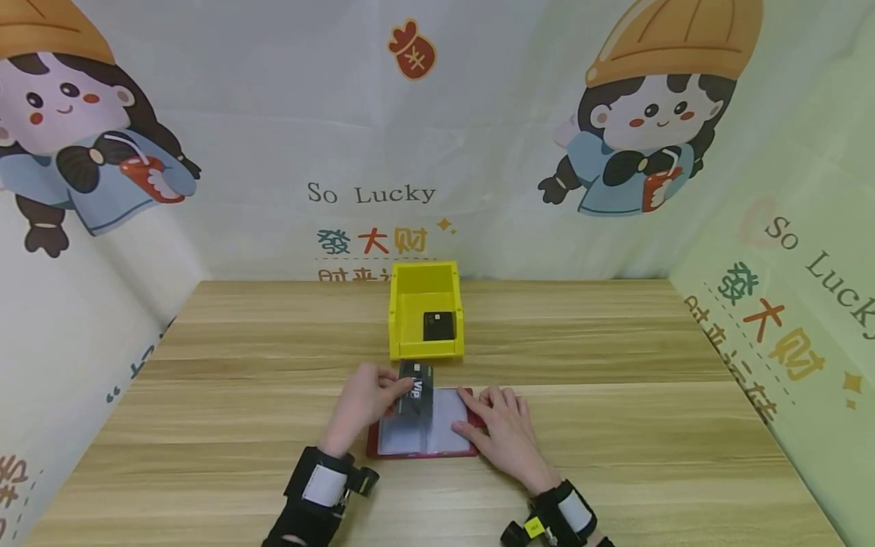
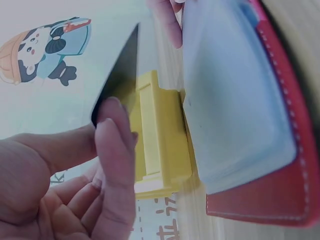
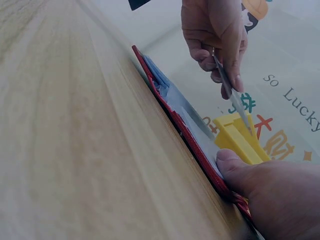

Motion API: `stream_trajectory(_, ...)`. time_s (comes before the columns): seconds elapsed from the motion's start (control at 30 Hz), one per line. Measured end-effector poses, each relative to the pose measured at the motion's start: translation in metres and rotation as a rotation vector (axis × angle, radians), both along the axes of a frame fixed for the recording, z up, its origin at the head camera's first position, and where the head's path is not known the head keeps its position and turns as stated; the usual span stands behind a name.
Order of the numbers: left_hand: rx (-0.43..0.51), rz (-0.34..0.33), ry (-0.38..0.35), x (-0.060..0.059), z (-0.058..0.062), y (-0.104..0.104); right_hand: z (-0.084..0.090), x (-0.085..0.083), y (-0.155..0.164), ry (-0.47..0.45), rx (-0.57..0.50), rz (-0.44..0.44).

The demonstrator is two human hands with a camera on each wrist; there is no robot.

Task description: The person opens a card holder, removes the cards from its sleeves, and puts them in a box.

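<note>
A dark card with white "VIP"-like lettering is pinched between thumb and fingers of my left hand. The card is held above an open red card holder with clear plastic sleeves, which lies on the table. In the left wrist view the card is tilted, seen nearly edge-on, and stands apart from the sleeves. My right hand rests at the holder's right side, fingers spread. Its thumb presses on the sleeves; the other fingers are hidden in the right wrist view.
Just behind the holder stands a yellow bin with a black card inside. The wooden table meets printed cloth at the back and sides. Both wrists wear black camera straps.
</note>
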State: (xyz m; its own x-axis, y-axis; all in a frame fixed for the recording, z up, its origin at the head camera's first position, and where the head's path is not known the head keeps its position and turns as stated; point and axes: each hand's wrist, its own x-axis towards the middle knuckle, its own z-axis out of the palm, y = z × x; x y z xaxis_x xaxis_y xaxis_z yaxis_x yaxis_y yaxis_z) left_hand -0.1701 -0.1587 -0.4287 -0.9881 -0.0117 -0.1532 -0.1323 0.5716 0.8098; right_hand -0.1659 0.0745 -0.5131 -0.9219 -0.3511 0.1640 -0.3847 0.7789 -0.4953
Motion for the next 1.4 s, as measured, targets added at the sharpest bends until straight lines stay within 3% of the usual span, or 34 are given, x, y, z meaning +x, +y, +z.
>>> stream_trajectory(0.3,0.017,0.004,0.074,-0.024,-0.001,0.006,-0.001,-0.001,0.001,0.002,0.012,-0.001)
stream_trajectory(0.47,0.036,0.039,0.084,-0.039,-0.001,0.012,-0.002,0.0,0.001,-0.001,-0.001,0.003)
stream_trajectory(0.87,-0.008,0.091,0.195,-0.074,-0.004,0.028,-0.001,-0.001,0.001,0.013,-0.001,0.006)
stream_trajectory(1.2,-0.079,0.11,0.279,-0.09,-0.003,0.038,-0.001,-0.001,0.002,0.026,-0.005,0.007)
stream_trajectory(1.4,-0.128,0.103,0.277,-0.097,0.0,0.044,0.0,0.0,0.002,0.022,-0.01,0.011)
